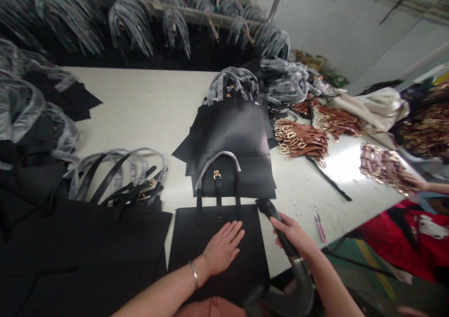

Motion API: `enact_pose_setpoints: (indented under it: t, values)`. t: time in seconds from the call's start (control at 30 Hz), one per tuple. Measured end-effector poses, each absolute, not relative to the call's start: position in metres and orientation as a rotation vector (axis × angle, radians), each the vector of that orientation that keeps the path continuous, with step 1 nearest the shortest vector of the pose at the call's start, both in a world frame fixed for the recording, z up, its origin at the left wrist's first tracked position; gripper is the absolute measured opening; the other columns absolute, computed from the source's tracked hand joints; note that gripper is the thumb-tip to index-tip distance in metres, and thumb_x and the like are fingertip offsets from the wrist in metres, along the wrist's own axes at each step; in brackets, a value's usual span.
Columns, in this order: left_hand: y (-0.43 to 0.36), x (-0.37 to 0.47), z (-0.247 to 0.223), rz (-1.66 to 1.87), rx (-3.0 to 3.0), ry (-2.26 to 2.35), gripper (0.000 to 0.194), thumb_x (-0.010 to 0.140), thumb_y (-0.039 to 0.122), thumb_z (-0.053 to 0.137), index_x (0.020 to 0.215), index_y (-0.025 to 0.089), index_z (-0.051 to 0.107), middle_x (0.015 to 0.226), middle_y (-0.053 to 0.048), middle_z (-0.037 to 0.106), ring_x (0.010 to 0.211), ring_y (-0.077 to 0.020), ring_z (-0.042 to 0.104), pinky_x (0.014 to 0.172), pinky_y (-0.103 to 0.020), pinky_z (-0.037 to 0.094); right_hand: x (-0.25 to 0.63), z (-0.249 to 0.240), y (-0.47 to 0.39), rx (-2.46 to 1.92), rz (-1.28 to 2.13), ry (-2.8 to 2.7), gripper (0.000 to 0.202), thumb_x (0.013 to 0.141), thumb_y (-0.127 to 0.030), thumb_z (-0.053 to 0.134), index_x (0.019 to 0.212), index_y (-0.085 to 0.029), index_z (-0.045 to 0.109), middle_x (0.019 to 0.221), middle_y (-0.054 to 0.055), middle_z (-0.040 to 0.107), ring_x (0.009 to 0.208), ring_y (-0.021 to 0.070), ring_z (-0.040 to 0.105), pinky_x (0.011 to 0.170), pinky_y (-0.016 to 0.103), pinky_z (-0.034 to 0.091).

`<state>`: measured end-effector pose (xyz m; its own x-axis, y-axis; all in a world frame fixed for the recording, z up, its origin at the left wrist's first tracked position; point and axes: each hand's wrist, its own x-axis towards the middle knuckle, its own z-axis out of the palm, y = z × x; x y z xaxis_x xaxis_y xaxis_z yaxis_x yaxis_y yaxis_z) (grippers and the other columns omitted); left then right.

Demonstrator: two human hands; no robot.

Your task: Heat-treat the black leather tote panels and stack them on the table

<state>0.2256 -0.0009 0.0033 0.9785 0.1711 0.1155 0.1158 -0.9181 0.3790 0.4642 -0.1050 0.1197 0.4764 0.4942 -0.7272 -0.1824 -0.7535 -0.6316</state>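
My left hand (224, 247) lies flat, fingers stretched out, on a black bag panel (203, 261) at the table's near edge. The panel has two upright handles (219, 160), partly wrapped in clear film, and a strap with a gold buckle (216, 174) between them. My right hand (289, 233) is closed around a black vacuum nozzle (268, 209) with a thick hose (303, 284) curving down from it. The nozzle's flat tip is at the panel's upper right corner; I cannot tell whether it touches. Beyond lies a stack of black bag panels (231, 130).
More black panels (80, 242) cover the left side. Pink-handled thread snips (320, 228) lie on the right of the white table (140, 102). Brown straps with gold clasps (301, 139) are piled beyond. Another person's hand (416, 183) touches a strap bundle. Film-wrapped handles (131, 20) hang behind.
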Motion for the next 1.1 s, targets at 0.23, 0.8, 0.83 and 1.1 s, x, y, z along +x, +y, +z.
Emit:
enact_pose_setpoints:
  t: [0.23,0.8,0.83,1.1]
  values:
    - [-0.011,0.205,0.007,0.152,2.77,0.28,0.055,0.098,0.039,0.048,0.148,0.02,0.036,0.157,-0.016,0.032,0.147,-0.0295,0.026,0.119,-0.048,0.023,0.431,0.125,-0.11,-1.917,1.545,-0.435,0.051,0.081,-0.054,0.065,0.119,-0.02,0.058,0.064,-0.006,0.056,0.04,0.0093,0.054,0.037,0.02,0.043]
    - [-0.004,0.168,0.013,0.137,2.763,0.394,0.058,0.096,0.041,0.052,0.149,0.024,0.035,0.16,-0.013,0.026,0.148,-0.0296,0.022,0.118,-0.05,0.023,0.426,0.113,-0.069,-2.021,1.456,-0.545,0.054,0.081,-0.049,0.064,0.125,-0.019,0.058,0.067,-0.003,0.061,0.042,0.0128,0.059,0.038,0.023,0.046]
    - [-0.004,0.169,0.013,0.135,2.762,0.392,0.057,0.096,0.041,0.052,0.149,0.024,0.035,0.16,-0.013,0.026,0.148,-0.0298,0.022,0.118,-0.05,0.023,0.424,0.114,-0.065,-2.047,1.378,-0.569,0.056,0.081,-0.049,0.064,0.129,-0.02,0.056,0.07,-0.003,0.062,0.044,0.0128,0.059,0.04,0.023,0.047]
    - [-0.015,0.187,0.007,0.174,2.715,0.332,0.054,0.095,0.041,0.052,0.144,0.021,0.041,0.156,-0.016,0.033,0.146,-0.0309,0.027,0.119,-0.049,0.021,0.405,0.124,-0.082,-1.962,1.55,-0.666,0.057,0.084,-0.051,0.062,0.132,-0.021,0.056,0.072,-0.003,0.065,0.042,0.0126,0.06,0.039,0.023,0.047]
